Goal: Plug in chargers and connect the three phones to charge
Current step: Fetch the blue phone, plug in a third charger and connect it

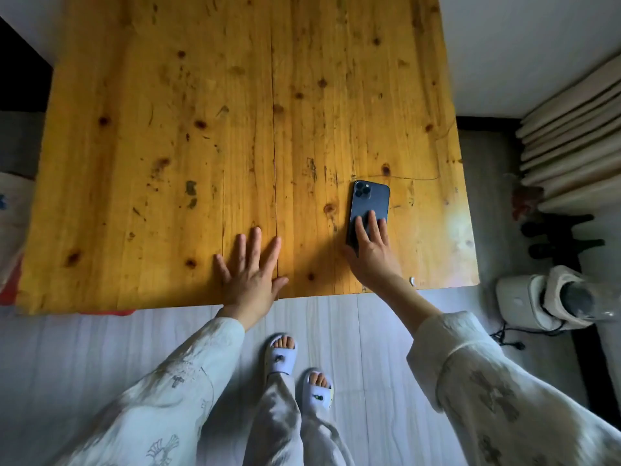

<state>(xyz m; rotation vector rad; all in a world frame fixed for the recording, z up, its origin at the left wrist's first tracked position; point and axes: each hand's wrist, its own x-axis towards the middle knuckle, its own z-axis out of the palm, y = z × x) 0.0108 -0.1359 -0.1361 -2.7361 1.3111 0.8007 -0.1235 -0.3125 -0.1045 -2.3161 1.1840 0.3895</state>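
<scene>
Here is the wide yellow knotty-pine wooden table [201,146], seen from above, and a single dark blue slab-shaped smartphone [369,210] lies on it face down, its camera cluster at the far end, near the table's front right corner. The right hand [371,248] reaches out from a pale printed loose sleeve [470,375], its straight fingers resting flat on the near half of the phone's back and the thumb lying along the phone's left edge; that is fingers laid on the phone, not a wrapped grasp. Over to the left hand [250,272]: it lies flat, palm down, fingers spread wide and relaxed on the bare wood near the front edge, holding nothing, well apart from the phone. Below the table edge, two feet in light lilac open-toe slippers [299,371] stand on the grey tiled floor [100,348]. To the right, beside the table, a white rounded appliance [544,297] sits on the floor with a thin black cord [507,338] trailing from it. Beyond that, a stack of beige folded cushions [571,139] leans by the white wall [521,45]
</scene>
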